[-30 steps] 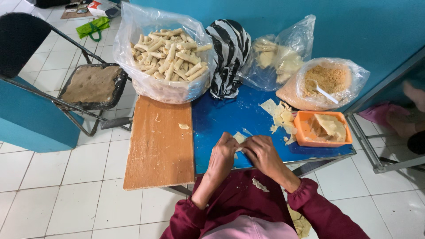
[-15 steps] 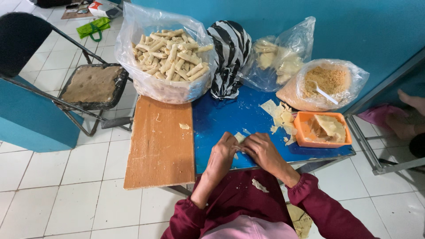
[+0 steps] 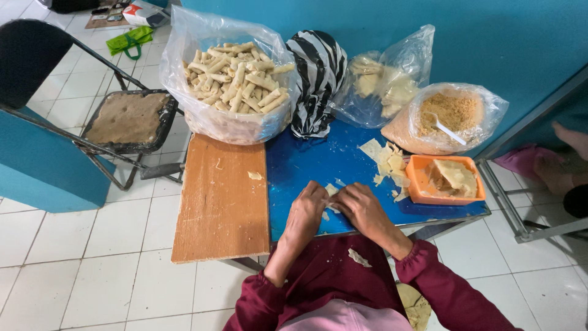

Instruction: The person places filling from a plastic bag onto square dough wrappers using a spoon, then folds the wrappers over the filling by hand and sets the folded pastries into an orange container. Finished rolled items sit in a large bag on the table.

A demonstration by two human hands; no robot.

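Over the last second very little shifts: the left hand [image 3: 306, 211] and right hand [image 3: 361, 208] draw a touch closer at 6 o'clock on the blue table [image 3: 306, 162], fingers now meeting over the pale wrapper piece [image 3: 331, 189]. At 3 o'clock, another person's bare foot [image 3: 572, 138] slides lower along the frame edge, beside the pink cloth [image 3: 520, 160]

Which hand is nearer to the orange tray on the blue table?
Right. The right hand lies just left of the orange tray, while the left hand lies farther left, beyond it.
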